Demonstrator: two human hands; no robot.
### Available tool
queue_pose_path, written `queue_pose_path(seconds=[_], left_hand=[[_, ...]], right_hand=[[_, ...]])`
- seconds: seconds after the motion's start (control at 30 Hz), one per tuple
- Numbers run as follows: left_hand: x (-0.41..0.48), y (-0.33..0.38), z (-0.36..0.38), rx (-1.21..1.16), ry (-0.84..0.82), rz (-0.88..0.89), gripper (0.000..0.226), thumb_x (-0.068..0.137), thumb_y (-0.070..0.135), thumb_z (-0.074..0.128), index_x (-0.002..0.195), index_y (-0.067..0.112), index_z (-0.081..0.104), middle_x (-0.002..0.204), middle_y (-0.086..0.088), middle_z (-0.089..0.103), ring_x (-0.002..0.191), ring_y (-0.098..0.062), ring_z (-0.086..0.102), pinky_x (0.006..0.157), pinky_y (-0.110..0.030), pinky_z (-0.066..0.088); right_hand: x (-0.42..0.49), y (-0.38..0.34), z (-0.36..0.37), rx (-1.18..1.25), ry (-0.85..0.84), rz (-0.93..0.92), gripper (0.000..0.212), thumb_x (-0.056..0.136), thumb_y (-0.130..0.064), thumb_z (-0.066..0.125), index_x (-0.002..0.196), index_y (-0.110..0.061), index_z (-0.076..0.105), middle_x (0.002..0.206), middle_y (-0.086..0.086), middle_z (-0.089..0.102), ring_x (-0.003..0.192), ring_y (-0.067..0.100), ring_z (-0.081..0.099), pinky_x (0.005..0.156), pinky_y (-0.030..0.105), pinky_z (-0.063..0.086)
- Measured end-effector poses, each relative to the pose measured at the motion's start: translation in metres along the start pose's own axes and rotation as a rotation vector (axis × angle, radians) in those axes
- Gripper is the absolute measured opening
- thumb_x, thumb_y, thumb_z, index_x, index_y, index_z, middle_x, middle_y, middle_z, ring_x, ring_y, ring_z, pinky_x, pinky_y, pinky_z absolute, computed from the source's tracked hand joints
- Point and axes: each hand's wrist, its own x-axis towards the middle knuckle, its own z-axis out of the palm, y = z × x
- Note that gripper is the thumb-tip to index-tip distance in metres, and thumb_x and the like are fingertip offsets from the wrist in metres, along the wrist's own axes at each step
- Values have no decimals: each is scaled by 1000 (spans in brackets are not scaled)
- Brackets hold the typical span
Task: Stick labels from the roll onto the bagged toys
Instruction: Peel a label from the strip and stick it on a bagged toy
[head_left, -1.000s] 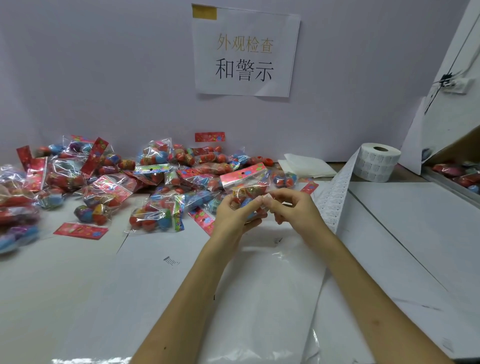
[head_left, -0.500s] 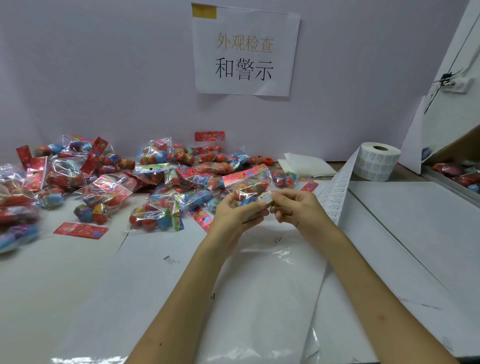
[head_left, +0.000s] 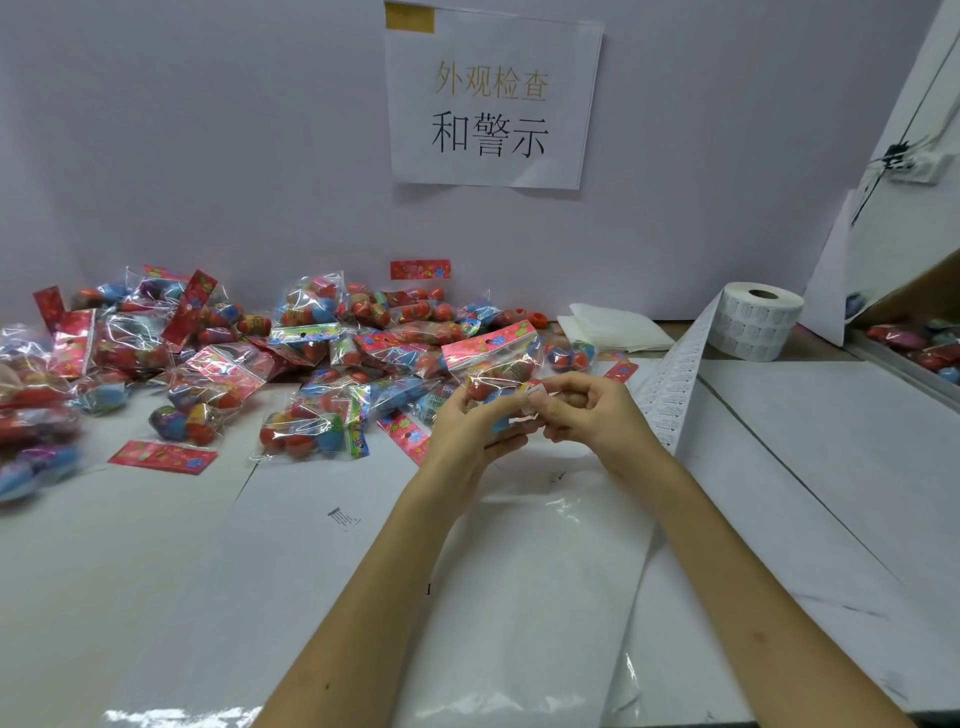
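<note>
White table (head_left: 156, 571) runs up to a pale lilac wall (head_left: 208, 156), where a paper sign (head_left: 493, 98) with printed characters hangs well above and left of the label roll (head_left: 756, 319). That roll stands on end at the far side of the table, and from it a label strip (head_left: 670, 384) trails down toward the near left, ending just beside the right hand (head_left: 597, 415).

Left of the roll and nearer the camera, the left hand (head_left: 470, 431) holds a bagged toy (head_left: 493, 369) from below. Its fingers curl round the bag's lower part and the red header card stands above them. The bag is clear, crinkled plastic. Its card is red-pink with small flower prints and a punched hole, and round red and blue pieces fill it.

The right hand meets the bag on the side toward the roll. Thumb and forefinger are drawn narrow and pinch a small white label (head_left: 532, 397) with fine print against the bag's lower edge. The other fingers are curled under.

Far left of the roll, a pile of bagged toys (head_left: 208, 358) spreads along the wall, and a loose red card (head_left: 163, 457) lies in front of it. Folded white sheets (head_left: 613, 327) sit just left of the roll. A glossy plastic sheet (head_left: 519, 597) covers the table under both forearms.
</note>
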Motion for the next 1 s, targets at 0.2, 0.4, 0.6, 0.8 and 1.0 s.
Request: queue_pose_path(seconds=[0.2,0.4,0.6,0.8,1.0], left_hand=[[1,1,-1,30,52,26,37,89,19,77,123,11,65,102,-9,78,90,-26,77,71,-28,60],[1,2,0,55,89,58,42,90,18,76,128,8,62,110,-13,76,89,-26,77,76,-31,63],[1,-1,4,202,101,146,42,92,18,75,130,12,61,112,-13,74,82,-25,77,74,-31,63],[2,0,4,204,93,114,41,93,19,74,131,12,61,113,-12,75,82,-24,77,70,-28,62],[1,0,4,195,82,103,39,94,20,72,130,10,62,110,-13,76,85,-27,77,71,-28,61]], right_hand=[[0,-1,0,3,-13,6,24,87,-13,76,109,-5,72,80,11,75,66,18,70,65,24,57],[-2,-3,-2,56,-36,28,18,93,-11,71,110,-11,71,78,6,73,68,19,69,67,27,57],[0,0,3,-2,37,21,19,92,-21,73,101,-5,71,77,7,73,70,20,70,64,26,58],[-1,-5,0,14,-12,30,38,83,-38,71,96,-3,69,81,11,74,72,26,72,64,27,58],[0,-3,-1,27,-14,32,30,93,-33,67,96,-4,70,83,12,75,72,24,73,64,24,57]])
